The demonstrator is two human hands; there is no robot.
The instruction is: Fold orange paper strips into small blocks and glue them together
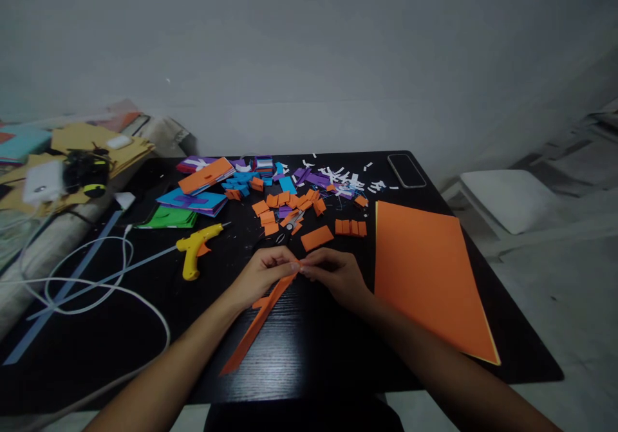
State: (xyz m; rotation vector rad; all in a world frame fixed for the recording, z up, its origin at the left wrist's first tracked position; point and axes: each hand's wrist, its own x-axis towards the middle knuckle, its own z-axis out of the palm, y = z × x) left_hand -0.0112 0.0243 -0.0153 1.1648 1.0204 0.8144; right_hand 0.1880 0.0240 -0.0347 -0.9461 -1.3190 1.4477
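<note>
Near the middle of the black table, my left hand and my right hand meet, fingertips almost touching. Both pinch the upper end of a long orange paper strip, which slants down to the left toward the table's front. A small orange paper piece lies beside the strip under my left wrist. Just beyond my hands lie a flat orange paper rectangle and a row of folded orange pieces. Scissors rest among more folded orange pieces, their handles partly hidden behind my left hand.
A yellow glue gun lies left of my hands, near a looped white cable. Large orange sheets cover the right side. Folded paper stacks, white scraps and a phone sit toward the back.
</note>
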